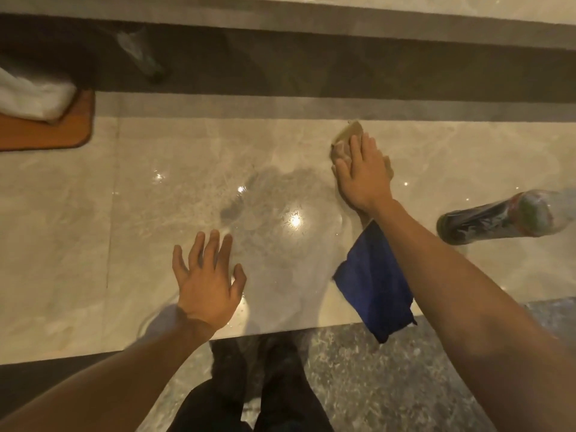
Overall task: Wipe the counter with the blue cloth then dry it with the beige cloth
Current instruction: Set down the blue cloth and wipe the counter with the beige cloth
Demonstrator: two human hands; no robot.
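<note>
My right hand (363,173) presses flat on a beige cloth (349,134) at the far middle-right of the glossy marble counter (156,213); most of the cloth is hidden under the palm. A blue cloth (374,282) lies below my right forearm, draped over the counter's near edge. With its fingers spread, my left hand (207,279) hovers or rests low over the counter near the front edge and holds nothing. A damp, streaky patch shines on the stone between the two hands.
A plastic bottle (505,218) lies on its side at the right. A wooden board (56,132) with a white towel (31,95) sits at the far left. A dark recessed ledge runs along the back. Below the near edge are speckled floor and dark trousers.
</note>
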